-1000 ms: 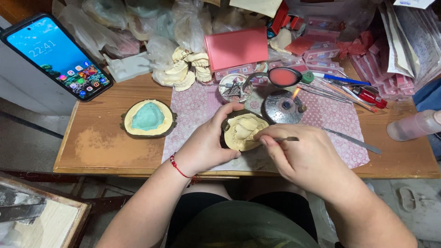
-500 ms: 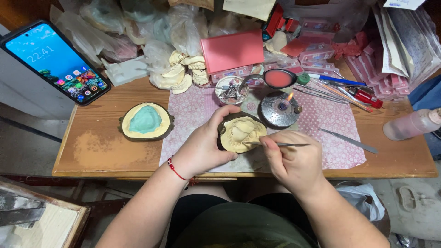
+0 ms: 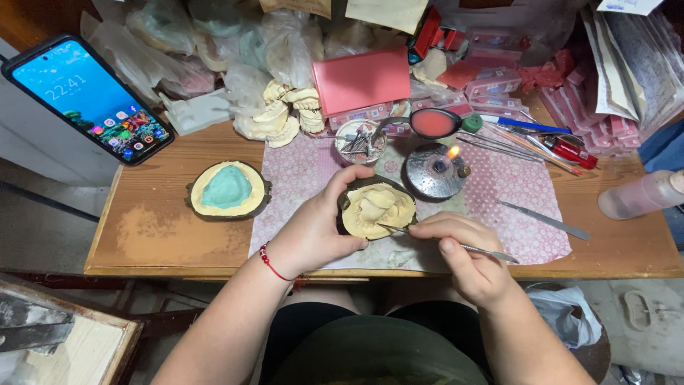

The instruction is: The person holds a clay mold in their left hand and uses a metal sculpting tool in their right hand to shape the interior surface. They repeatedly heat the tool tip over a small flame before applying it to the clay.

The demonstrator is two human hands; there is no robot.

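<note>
The left hand point(image 3: 313, 232) comes in from the lower left with the wrist bent a little. Its fingers curl around the left side of a dark round mold point(image 3: 375, 210) filled with a yellow plaster cast, and the thumb lies over the top edge. A red string is tied on that wrist. The mold sits on the pink dotted cloth point(image 3: 513, 199) in the middle of the wooden surface point(image 3: 157, 235), close to the front edge.

The right hand point(image 3: 467, 260) comes in from the lower right. Its fingers are pressed together, pinching a thin metal tool point(image 3: 456, 246) like a pencil. The tool's tip touches the yellow cast at its lower right.

Just behind the mold a small round metal burner point(image 3: 434, 171) shows a little flame. A second mold point(image 3: 228, 189) with a green middle lies well apart to the left. A phone point(image 3: 89, 100) with a lit screen leans at the far left. Another metal tool point(image 3: 545, 221) lies on the cloth to the right.
</note>
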